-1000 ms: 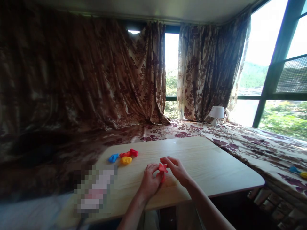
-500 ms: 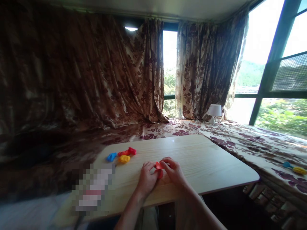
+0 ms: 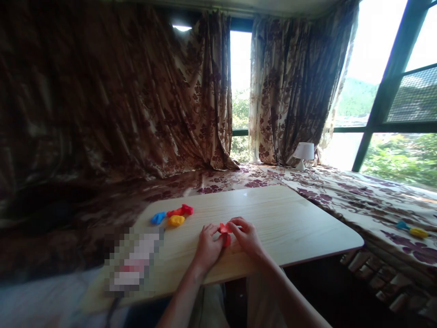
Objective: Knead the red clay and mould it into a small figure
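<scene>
At the near side of the pale wooden table point(image 3: 290, 223), both my hands are closed on a soft, bright red piece point(image 3: 226, 227) whose exact kind I cannot make out. Its upper part looks thin and spread, and a rounded part hangs below, near my left thumb. My left hand point(image 3: 209, 245) pinches its left side. From the right, the fingers of my right hand point(image 3: 246, 235) grip the upper edge. Farther left on the tabletop lie a crumpled blue lump point(image 3: 158, 218), a yellow lump point(image 3: 176, 221) and a red lump point(image 3: 180, 210), close together.
A blurred-out flat object point(image 3: 134, 264) lies at the table's left end. Patterned cloth point(image 3: 341, 196) covers the surface behind and to the right, bearing a white lamp point(image 3: 303, 152) and a yellow lump point(image 3: 418, 233) beside a blue one. Floral curtains point(image 3: 191, 105) hang behind.
The whole view has shifted slightly upward in the picture as the camera tilted. The upper part of the red piece shows more spread between my fingers; both hands keep their hold.
</scene>
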A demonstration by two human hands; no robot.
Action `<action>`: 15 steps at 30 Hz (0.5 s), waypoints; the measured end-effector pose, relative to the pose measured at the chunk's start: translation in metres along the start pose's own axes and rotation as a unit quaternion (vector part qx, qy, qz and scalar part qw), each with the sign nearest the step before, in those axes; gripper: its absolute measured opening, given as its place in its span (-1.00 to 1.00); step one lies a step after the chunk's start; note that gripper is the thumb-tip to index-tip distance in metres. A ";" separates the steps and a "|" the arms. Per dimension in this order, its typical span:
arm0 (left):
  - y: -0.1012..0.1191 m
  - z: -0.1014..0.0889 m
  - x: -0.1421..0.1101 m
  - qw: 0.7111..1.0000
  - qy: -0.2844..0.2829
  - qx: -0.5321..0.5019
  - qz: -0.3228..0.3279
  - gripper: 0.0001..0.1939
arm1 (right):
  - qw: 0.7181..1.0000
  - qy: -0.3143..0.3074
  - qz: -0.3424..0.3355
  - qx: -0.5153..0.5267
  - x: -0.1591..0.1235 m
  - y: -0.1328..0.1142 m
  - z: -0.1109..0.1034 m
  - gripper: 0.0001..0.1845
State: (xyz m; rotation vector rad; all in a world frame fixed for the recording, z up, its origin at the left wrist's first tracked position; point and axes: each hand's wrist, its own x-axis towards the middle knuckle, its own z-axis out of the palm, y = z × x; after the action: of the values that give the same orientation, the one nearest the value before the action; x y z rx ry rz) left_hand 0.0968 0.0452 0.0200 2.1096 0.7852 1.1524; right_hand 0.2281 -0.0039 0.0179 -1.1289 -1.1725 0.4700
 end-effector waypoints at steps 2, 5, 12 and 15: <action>0.000 0.001 0.000 1.000 -0.001 0.001 -0.001 -0.88 | 1.000 -0.001 -0.003 0.001 -0.001 0.000 0.000 -0.78; 0.001 0.000 -0.001 1.000 -0.002 0.004 -0.002 -0.88 | 1.000 0.000 -0.021 0.000 -0.001 -0.001 0.000 -0.77; 0.002 -0.001 -0.001 1.000 0.003 0.009 0.000 -0.85 | 1.000 0.017 -0.014 -0.017 0.000 0.002 -0.002 -0.73; 0.001 0.000 0.000 1.000 0.007 0.017 -0.002 -0.85 | 1.000 0.008 -0.018 -0.012 0.000 0.004 -0.003 -0.74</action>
State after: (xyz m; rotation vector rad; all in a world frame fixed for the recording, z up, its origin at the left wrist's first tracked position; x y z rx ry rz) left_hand 0.0968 0.0440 0.0208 2.1301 0.8200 1.1598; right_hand 0.2314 -0.0036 0.0142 -1.1290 -1.1846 0.4197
